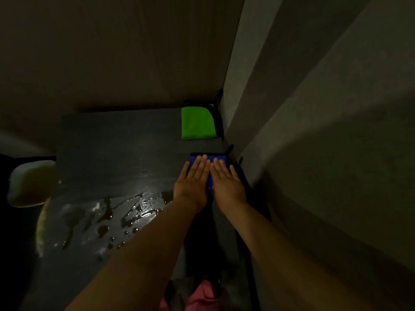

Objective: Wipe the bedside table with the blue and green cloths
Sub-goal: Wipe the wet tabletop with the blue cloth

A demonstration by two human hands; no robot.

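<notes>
The dark bedside table (125,153) fills the middle of the dim view. A folded blue cloth (219,157) with a black edge lies near its right side. My left hand (193,182) and my right hand (225,181) rest flat on it side by side, fingers extended and close together, covering most of the cloth. A folded green cloth (197,123) with black trim lies apart in the far right corner of the table. A wet spill (125,212) with puddles and droplets glistens on the near left part of the table.
A wall (314,131) rises directly to the right of the table and another stands behind it. A pale rounded container (31,182) sits off the table's left edge. Pink fabric (202,297) shows at the bottom, near my body.
</notes>
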